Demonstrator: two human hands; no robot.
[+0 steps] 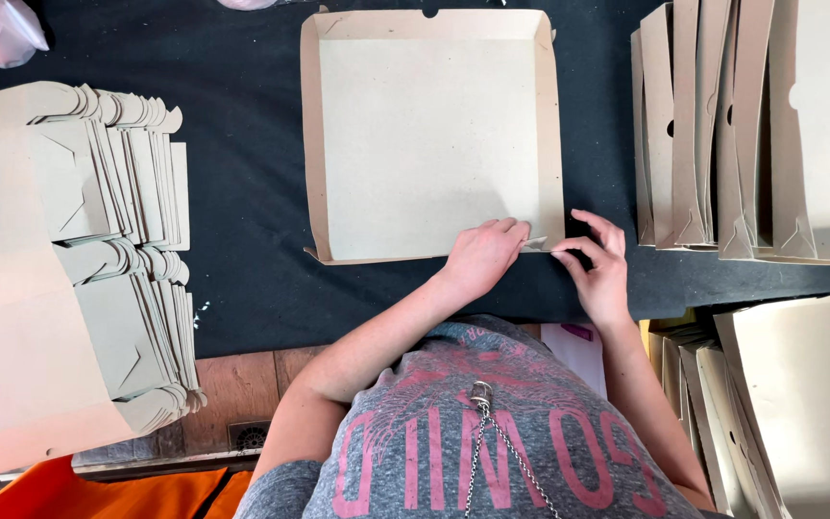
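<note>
The left hand (480, 256) presses curled fingertips onto the near right corner of the cardboard box tray (431, 135), pinning a small corner flap (536, 241); the right hand (599, 264) pinches the same flap's tip between thumb and forefinger, its other fingers spread loosely above; the tray lies flat and open on the black table (242, 279), directly before the person, walls partly raised; to the left sits a fanned stack of flat box blanks (98, 259); to the right, folded trays (751, 125) stand nested in a row; more trays (799, 404) rest lower right.
</note>
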